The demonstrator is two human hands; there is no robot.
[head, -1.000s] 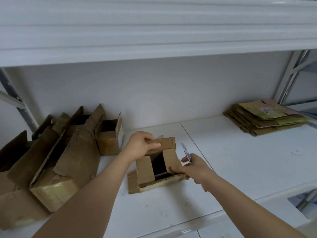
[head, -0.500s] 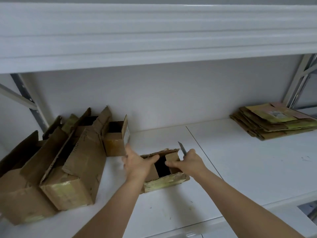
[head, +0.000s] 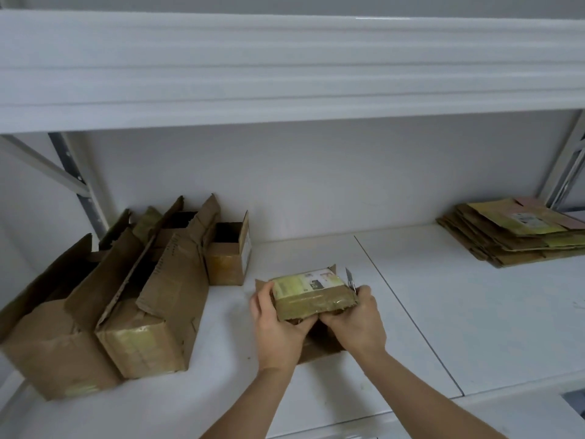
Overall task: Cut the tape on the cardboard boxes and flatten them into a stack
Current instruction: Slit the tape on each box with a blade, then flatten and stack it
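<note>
While gripping box [head: 311,296], both hands curled.

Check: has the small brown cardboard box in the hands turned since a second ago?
Yes. The small brown cardboard box was tipped over: its taped bottom now faces up, open flaps down on the white shelf.

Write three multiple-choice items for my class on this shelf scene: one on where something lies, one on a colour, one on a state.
1. Where does the stack of flattened boxes lie?
A. far right of the shelf
B. under the hands
C. on the upper shelf

2. What colour is the shelf?
A. black
B. white
C. red

3. What state is the small box in?
A. lying flat on the stack
B. held by both hands
C. standing untouched at the wall

Answers: 1 A, it sits at the right end, apart from the hands. 2 B, its surface is plainly white. 3 B, the left hand and right hand grip its sides; a blade stands up by the right.
</note>
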